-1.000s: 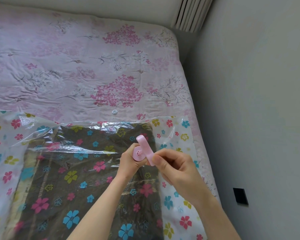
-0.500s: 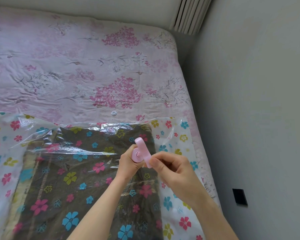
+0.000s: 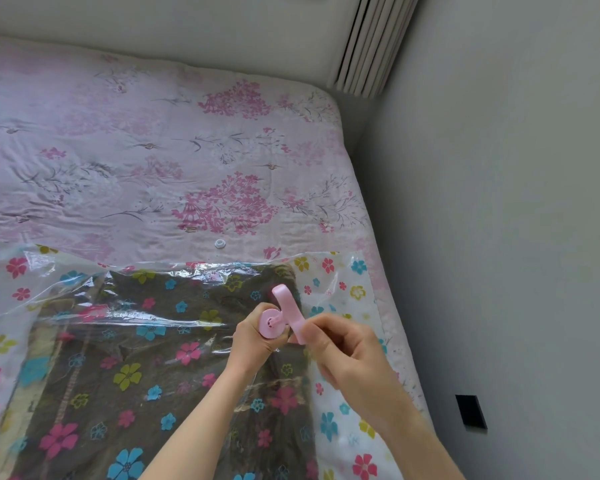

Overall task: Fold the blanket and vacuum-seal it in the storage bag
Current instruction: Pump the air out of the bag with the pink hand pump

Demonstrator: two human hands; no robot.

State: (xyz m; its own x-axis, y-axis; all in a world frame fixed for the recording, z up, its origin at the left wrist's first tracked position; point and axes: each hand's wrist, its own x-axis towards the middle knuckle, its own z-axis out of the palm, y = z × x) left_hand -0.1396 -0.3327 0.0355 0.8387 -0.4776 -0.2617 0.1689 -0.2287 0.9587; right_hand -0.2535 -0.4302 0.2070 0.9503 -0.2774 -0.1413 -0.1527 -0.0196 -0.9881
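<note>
Between the earlier frames and this one, the pink plastic hand pump [image 3: 274, 323] and both hands barely shifted over the bag; the pump's T-shaped handle [image 3: 289, 313] stayed raised off the barrel. Item: folded dark brown blanket [image 3: 153, 368], lying flat inside the clear plastic storage bag printed with coloured flowers [image 3: 340, 292], which was spread across the near part of the bed. Left hand [image 3: 257, 344] gripped the pump barrel, held upright on the bag's top face. Right hand [image 3: 347, 355] pinched the lower end of the handle. Small round white cap [image 3: 219, 243] lay on the pink floral quilt [image 3: 153, 150], just beyond the bag's far edge. Grey wall [image 3: 499, 202] stood to the right, white ribbed radiator [image 3: 371, 46] in the corner.
</note>
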